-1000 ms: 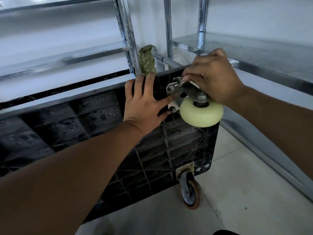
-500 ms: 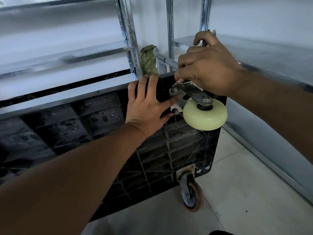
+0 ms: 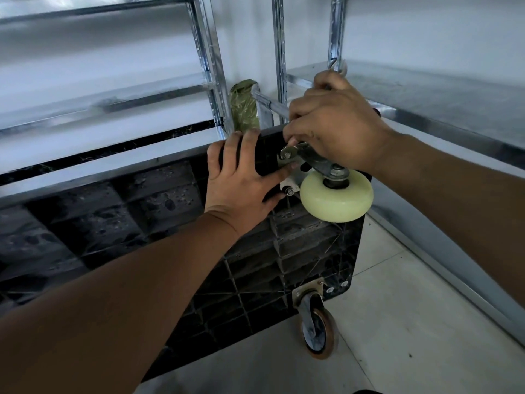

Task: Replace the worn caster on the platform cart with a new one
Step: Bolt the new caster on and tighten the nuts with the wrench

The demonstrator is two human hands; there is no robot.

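The platform cart (image 3: 113, 223) stands tipped on its side, with its black ribbed underside facing me. A caster with a cream wheel (image 3: 336, 200) sits at the upper right corner, its metal bracket against the cart. My right hand (image 3: 332, 129) grips a metal wrench (image 3: 337, 68) whose handle end sticks up above my fist; its lower end is at a bolt on the bracket. My left hand (image 3: 241, 180) rests on the underside just left of the bracket, thumb towards the mount plate. A second caster with a brown-rimmed wheel (image 3: 318, 331) hangs at the lower right corner.
Steel shelving (image 3: 426, 92) runs along the right wall and more shelving (image 3: 113, 100) along the back wall behind the cart. The cart's handle tube (image 3: 270, 103) and a green wrapped bundle (image 3: 244, 106) poke up behind the top edge. Pale floor (image 3: 397, 322) lies at the lower right.
My right hand has risen from low over the bracket, and the wrench handle now points up above it. My left hand has stayed on the cart.
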